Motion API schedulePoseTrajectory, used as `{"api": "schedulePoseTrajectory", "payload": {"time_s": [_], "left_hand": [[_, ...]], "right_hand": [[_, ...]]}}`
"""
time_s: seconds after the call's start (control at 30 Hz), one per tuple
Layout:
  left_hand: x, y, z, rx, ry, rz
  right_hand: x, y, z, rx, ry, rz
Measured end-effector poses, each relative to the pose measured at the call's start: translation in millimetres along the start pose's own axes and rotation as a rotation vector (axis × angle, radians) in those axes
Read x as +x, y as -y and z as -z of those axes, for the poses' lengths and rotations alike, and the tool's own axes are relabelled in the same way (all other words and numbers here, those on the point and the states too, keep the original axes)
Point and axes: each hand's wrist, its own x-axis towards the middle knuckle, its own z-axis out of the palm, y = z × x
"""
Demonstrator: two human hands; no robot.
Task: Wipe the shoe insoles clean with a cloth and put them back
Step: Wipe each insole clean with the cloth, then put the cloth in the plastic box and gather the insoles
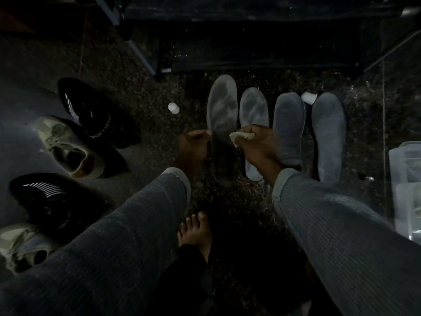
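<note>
Grey insoles lie in a row on the floor; my left hand (193,144) pinches the leftmost insole (222,124) while my right hand (257,144) grips the cloth (240,136) against it. Wiping looks early, I think; all four shoes (68,144) wait empty.

Dark speckled floor (141,92). Small white cylinder obj (173,108) on floor, mid-left. Another white obj (308,98) further right, partly hidden. Clear plastic container (405,190) at right edge, contents unclear. Dark low furniture (250,42) along top w/ metal bar (139,53) slanting at its left. Bare foot (196,231) bottom center.
</note>
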Motion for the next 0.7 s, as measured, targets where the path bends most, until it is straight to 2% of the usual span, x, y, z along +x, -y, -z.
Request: {"api": "schedulePoseTrajectory", "payload": {"time_s": [0.2,0.3,0.33,0.37,0.4,0.43,0.47,0.53,0.6,0.63,0.7], "left_hand": [[24.8,15.2,-0.3,0.067,0.049,0.019],[18.5,4.6,-4.4,0.107,0.014,0.078],[18.7,21.4,-5.9,0.246,0.021,0.059],[2.9,52.1,-3.1,0.458,0.022,0.141],[-17.0,80.0,0.5,0.592,0.056,0.343],[-36.4,110.8,6.3,0.671,0.08,0.427],[-58.5,139.7,17.9,0.809,0.085,0.415],[-83.7,174.2,20.3,0.859,0.081,0.31],[-93.3,184.7,18.7,0.989,0.078,0.317],[-93.4,184.4,17.9,1.101,0.143,0.322],[-110.2,195.1,15.4,1.249,0.146,0.269]], "right_hand": [[12.3,-13.7,-19.7,0.1,-0.06,-0.091],[18.3,-19.6,-23.5,0.121,-0.069,-0.109],[19.8,-21.0,-24.5,0.122,-0.076,-0.118],[21.1,-22.5,-25.4,0.121,-0.082,-0.125],[22.2,-24.0,-26.9,0.121,-0.084,-0.129],[23.1,-25.8,-28.6,0.126,-0.085,-0.133],[24.3,-28.1,-30.2,0.129,-0.088,-0.139],[26.1,-31.7,-33.5,0.123,-0.1,-0.154],[27.5,-34.5,-36.4,0.102,-0.113,-0.157],[28.0,-35.8,-37.4,0.093,-0.118,-0.156],[27.6,-38.9,-40.0,0.088,-0.12,-0.154]]}}
